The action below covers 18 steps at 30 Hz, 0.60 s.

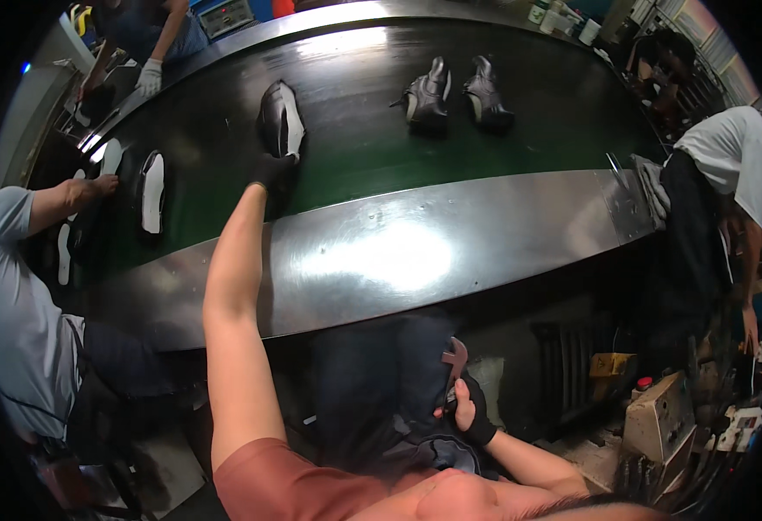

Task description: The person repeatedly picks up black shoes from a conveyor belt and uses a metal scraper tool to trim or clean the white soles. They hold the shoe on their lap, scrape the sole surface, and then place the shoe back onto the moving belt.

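Black-and-white shoe (281, 119) lies on the green conveyor belt (363, 148); your gloved left hand (272, 169) touches its near end, fingers' spread unclear. Your right hand (470, 408), below the belt, grips pincers (454, 360).

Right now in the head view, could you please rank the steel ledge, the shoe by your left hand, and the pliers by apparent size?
1. Steel ledge, largest by far.
2. Shoe at the left hand.
3. Pliers in the right hand; nearer the camera, so unsure.
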Available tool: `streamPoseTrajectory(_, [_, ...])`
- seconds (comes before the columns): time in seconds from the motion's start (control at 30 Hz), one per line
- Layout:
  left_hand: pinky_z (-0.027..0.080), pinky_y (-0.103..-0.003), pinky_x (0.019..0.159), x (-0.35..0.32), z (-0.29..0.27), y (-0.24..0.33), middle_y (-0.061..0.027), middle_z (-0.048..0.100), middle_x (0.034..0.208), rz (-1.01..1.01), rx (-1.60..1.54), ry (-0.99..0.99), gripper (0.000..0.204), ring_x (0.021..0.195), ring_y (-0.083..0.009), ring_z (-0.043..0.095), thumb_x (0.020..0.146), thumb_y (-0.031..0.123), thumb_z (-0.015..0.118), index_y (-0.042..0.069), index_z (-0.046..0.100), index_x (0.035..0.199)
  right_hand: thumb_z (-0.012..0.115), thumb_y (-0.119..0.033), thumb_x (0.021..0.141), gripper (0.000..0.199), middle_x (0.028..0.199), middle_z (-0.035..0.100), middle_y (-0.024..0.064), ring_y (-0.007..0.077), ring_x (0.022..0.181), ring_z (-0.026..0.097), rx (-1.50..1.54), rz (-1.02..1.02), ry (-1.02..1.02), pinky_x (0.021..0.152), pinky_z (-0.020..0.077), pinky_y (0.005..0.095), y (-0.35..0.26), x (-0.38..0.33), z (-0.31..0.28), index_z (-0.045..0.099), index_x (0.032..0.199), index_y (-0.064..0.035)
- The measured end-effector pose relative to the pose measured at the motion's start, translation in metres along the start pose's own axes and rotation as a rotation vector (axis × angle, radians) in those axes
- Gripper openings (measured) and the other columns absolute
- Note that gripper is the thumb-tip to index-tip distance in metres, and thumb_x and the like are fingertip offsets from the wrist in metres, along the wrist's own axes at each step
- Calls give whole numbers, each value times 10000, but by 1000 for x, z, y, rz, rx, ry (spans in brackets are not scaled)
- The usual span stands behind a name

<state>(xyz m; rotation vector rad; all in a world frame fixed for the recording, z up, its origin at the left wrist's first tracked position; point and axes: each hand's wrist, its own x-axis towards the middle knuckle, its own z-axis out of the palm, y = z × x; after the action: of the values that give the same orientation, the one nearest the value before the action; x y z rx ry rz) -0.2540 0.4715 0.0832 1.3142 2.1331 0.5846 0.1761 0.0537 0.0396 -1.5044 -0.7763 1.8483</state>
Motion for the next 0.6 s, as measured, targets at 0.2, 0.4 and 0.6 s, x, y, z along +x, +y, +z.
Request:
streamPoseTrajectory(0.2, [514, -384, 737, -1, 27, -17, -248, 666, 860, 103, -6, 178, 654, 839, -325, 670, 728, 492, 682, -94, 649, 1018, 311, -470, 1014, 503, 724, 611, 67, 161, 572, 616, 83, -100, -42, 549, 520, 280, 23, 2, -4, 554, 1037, -30])
streamPoseTrajectory(0.4, [519, -345, 752, -21, -6, 24, -166, 675, 1005, -82, -934, 7, 545, 871, -267, 653, 788, 423, 726, -33, 644, 1075, 374, -459, 1004, 466, 745, 613, 70, 158, 553, 613, 48, 8, -86, 523, 523, 271, -2, 6, -4, 562, 1020, -32])
streamPoseTrajectory(0.6, [543, -360, 775, -220, 17, -31, -163, 623, 1055, 255, -1453, -324, 673, 865, -256, 642, 854, 517, 627, -27, 510, 1231, 287, -479, 1018, 500, 691, 614, 80, 161, 562, 621, 52, -6, -65, 530, 497, 277, -2, 0, -2, 532, 1046, -44])
